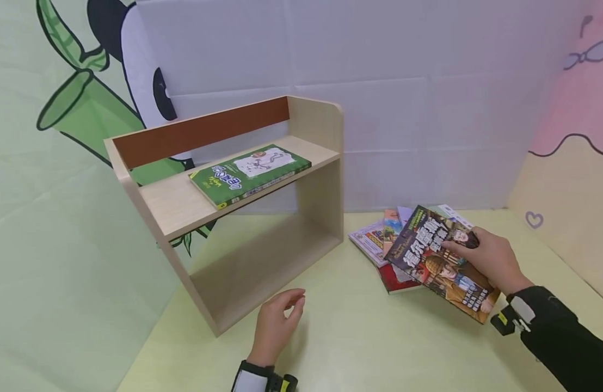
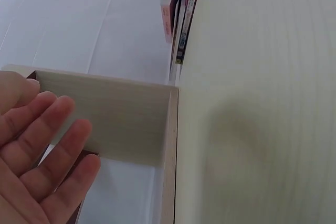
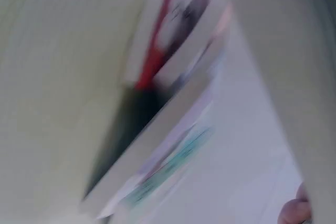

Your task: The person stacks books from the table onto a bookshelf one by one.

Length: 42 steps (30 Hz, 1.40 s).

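Note:
My right hand [image 1: 492,258] grips a book with a brown illustrated cover [image 1: 443,261] by its right edge, thumb on top, over a pile of books [image 1: 372,245] on the table. In the right wrist view a few fingertips [image 3: 295,211] show at the lower right, and the pile is blurred. My left hand [image 1: 279,324] holds nothing, its fingers loosely bent, in front of the lower opening of a wooden shelf [image 1: 316,190]. A green book [image 1: 250,171] lies flat on the shelf's upper board.
The pale yellow table [image 1: 360,337] spreads below the shelf and the pile. Behind stands a whitish cloth backdrop [image 1: 380,109] with a printed panda and bamboo at left. A pink and cream panel [image 1: 571,201] borders the right side.

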Available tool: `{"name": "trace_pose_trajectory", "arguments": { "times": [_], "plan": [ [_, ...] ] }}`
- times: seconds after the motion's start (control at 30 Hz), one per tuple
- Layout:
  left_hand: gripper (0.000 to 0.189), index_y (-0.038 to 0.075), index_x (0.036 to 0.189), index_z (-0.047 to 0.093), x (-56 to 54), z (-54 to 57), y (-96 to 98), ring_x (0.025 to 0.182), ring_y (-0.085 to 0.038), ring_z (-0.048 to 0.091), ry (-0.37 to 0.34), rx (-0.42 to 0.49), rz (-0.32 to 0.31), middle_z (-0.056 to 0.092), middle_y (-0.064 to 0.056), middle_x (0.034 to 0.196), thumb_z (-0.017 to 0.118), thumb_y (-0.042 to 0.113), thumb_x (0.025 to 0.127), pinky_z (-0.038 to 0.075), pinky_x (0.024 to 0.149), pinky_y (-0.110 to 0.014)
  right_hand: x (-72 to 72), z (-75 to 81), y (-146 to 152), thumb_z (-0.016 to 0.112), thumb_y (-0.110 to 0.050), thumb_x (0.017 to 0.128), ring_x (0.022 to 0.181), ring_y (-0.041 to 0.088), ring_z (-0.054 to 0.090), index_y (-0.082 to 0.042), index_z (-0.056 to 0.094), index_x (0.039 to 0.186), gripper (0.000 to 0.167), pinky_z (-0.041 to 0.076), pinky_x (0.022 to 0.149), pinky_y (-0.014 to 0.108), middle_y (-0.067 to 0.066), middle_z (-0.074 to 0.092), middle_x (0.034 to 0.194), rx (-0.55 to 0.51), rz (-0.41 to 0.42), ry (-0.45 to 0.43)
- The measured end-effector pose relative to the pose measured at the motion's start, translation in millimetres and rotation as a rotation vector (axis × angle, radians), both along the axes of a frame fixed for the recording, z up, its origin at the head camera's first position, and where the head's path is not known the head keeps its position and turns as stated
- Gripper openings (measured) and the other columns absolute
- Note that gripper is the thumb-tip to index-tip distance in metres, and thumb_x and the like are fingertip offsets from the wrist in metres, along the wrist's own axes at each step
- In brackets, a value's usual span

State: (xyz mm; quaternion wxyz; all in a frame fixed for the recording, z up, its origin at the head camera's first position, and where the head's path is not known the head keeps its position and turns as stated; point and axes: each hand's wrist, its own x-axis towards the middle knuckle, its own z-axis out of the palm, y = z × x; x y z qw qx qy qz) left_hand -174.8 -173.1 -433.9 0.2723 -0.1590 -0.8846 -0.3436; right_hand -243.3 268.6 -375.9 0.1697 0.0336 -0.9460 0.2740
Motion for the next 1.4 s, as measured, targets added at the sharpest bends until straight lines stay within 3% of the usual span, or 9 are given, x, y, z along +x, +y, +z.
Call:
{"name": "trace_pose_trajectory", "arguments": {
  "times": [0.17, 0.27, 0.43, 0.57, 0.77, 1.0, 1.27, 1.4],
  "plan": [
    [0.017, 0.010, 0.107, 0.072, -2.4, 0.5, 13.9, 0.084, -0.012, 0.068, -0.032, 0.040, -0.053, 0.073, 0.000, 0.098, 0.067, 0.015, 0.092, 0.057, 0.075, -0.029, 15.7, 24.6, -41, 0.075, -0.049, 0.081, 0.055, 0.016, 0.034, -0.008, 0.046, 0.078, 0.050, 0.026, 0.051, 0.028, 0.001, 0.035, 0.062, 0.092, 0.144, 0.111],
    [0.020, 0.010, 0.110, 0.071, -2.5, 2.7, 26.7, 0.086, -0.014, 0.068, -0.096, 0.122, -0.113, 0.073, -0.001, 0.102, 0.063, 0.022, 0.096, 0.057, 0.074, -0.028, 27.8, 32.4, -64, 0.078, -0.046, 0.078, 0.051, 0.012, 0.031, -0.012, 0.044, 0.074, 0.049, 0.025, 0.050, 0.025, -0.002, 0.033, 0.060, 0.155, 0.222, 0.168],
    [0.032, 0.005, 0.121, 0.063, 1.6, 12.2, 49.8, 0.096, -0.022, 0.067, -0.309, 0.380, -0.288, 0.070, -0.009, 0.110, 0.053, 0.028, 0.101, 0.056, 0.076, -0.027, 48.2, 38.8, -92, 0.080, -0.047, 0.074, 0.050, 0.006, 0.022, -0.017, 0.040, 0.071, 0.050, 0.021, 0.050, 0.022, -0.007, 0.028, 0.059, 0.215, 0.333, 0.242],
    [0.040, 0.001, 0.130, 0.054, 8.0, 19.2, 61.8, 0.098, -0.021, 0.064, -0.500, 0.591, -0.435, 0.064, -0.016, 0.116, 0.046, 0.029, 0.103, 0.056, 0.076, -0.027, 57.8, 38.3, -108, 0.078, -0.060, 0.069, 0.053, 0.002, 0.020, -0.019, 0.042, 0.072, 0.054, 0.018, 0.050, 0.020, -0.011, 0.025, 0.061, 0.279, 0.384, 0.371],
    [0.049, -0.004, 0.137, 0.046, 20.1, 23.9, 71.3, 0.093, -0.014, 0.065, -0.649, 0.744, -0.585, 0.063, -0.018, 0.116, 0.049, 0.030, 0.101, 0.055, 0.077, -0.028, 66.4, 36.8, -121, 0.063, -0.074, 0.071, 0.056, 0.000, 0.019, -0.019, 0.040, 0.072, 0.059, 0.017, 0.051, 0.017, -0.014, 0.022, 0.065, 0.294, 0.465, 0.494],
    [0.046, -0.002, 0.135, 0.048, 24.5, 24.6, 75.6, 0.087, -0.016, 0.069, -0.667, 0.795, -0.542, 0.067, -0.017, 0.111, 0.058, 0.025, 0.098, 0.058, 0.071, -0.030, 66.0, 35.8, -128, 0.066, -0.071, 0.071, 0.057, 0.001, 0.021, -0.019, 0.044, 0.074, 0.057, 0.019, 0.052, 0.018, -0.013, 0.023, 0.066, 0.282, 0.472, 0.456],
    [0.041, -0.001, 0.130, 0.054, 22.5, 29.0, 74.3, 0.080, -0.014, 0.069, -0.609, 0.753, -0.490, 0.068, -0.019, 0.105, 0.059, 0.023, 0.098, 0.058, 0.066, -0.028, 58.7, 37.7, -131, 0.070, -0.069, 0.070, 0.054, 0.004, 0.022, -0.015, 0.045, 0.075, 0.059, 0.018, 0.050, 0.020, -0.010, 0.025, 0.064, 0.291, 0.443, 0.371],
    [0.039, -0.002, 0.129, 0.055, 21.9, 29.7, 73.7, 0.079, -0.014, 0.069, -0.604, 0.730, -0.479, 0.068, -0.020, 0.105, 0.059, 0.022, 0.098, 0.058, 0.064, -0.028, 57.6, 34.6, -130, 0.066, -0.071, 0.071, 0.055, 0.003, 0.021, -0.015, 0.045, 0.076, 0.060, 0.018, 0.050, 0.020, -0.010, 0.025, 0.064, 0.283, 0.441, 0.373]
  ]
}}
